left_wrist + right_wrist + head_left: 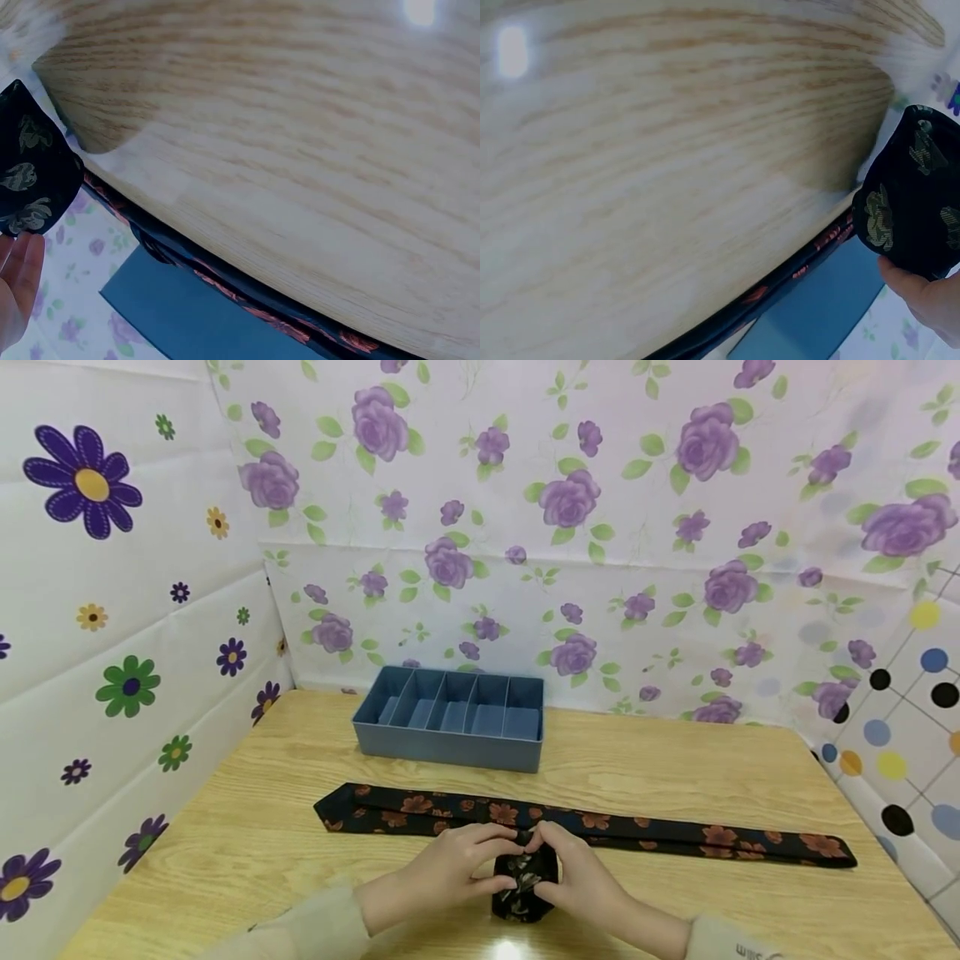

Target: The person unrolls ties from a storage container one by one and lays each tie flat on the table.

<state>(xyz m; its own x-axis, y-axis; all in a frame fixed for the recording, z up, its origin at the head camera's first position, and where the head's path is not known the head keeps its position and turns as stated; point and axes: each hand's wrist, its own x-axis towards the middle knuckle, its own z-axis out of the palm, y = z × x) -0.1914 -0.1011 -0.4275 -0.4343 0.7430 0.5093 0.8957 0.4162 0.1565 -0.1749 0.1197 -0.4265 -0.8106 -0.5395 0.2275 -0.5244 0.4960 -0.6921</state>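
Near the front of the table both hands hold a black necktie with pale gold flowers [517, 902], which looks rolled or folded into a compact bundle. My left hand [457, 867] grips its left side and upper edge, with fingers bent and the thumb lower down. From the right, my right hand [583, 877] pinches it in the same way. Both wrist views show only part of the bundle. Just behind the hands lies a second dark necktie with rust-red flowers [420, 808], stretched out flat across the table. The hands hide a little of its front edge.
A blue-grey box [442, 747] with several compartments stands behind the flat necktie, left of centre. The wooden table [660, 768] is bordered by flower-printed cloth [480, 593] at the back and left, and a dotted cloth [892, 727] on the right.
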